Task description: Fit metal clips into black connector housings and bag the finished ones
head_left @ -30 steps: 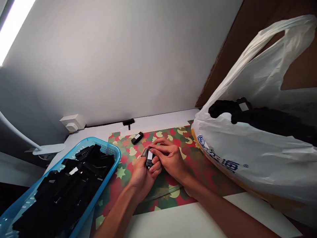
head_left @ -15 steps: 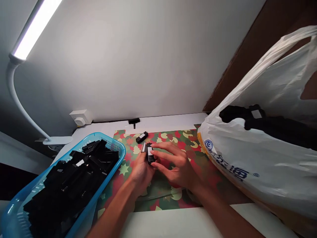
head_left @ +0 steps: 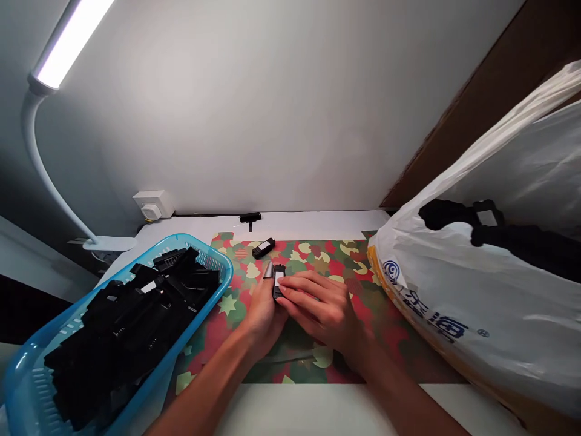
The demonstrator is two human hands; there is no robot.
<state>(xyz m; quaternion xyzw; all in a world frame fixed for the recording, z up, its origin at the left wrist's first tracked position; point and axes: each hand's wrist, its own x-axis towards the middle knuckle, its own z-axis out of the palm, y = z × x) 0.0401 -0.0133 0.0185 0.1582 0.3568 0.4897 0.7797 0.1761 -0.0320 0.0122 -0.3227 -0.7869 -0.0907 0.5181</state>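
A small black plastic piece with a white label stands upright between my hands, over the patterned mat. My left hand is closed around it from the left and below. A silver metal-looking cover sits at the tip of my left thumb. From the right, my right hand has its fingers drawn together, with the fingertips on the label and the piece's right edge. Just beyond lies a similar black piece with a white label.
A blue basket heaped with black plastic parts stands at left, beneath a lit lamp. A white plastic bag holding black parts fills the right. A small black T-shaped part lies by the wall.
My right hand's fingers have come closer together and lie nearer the piece's label. The whole view has shifted slightly, while my left hand keeps its hold.
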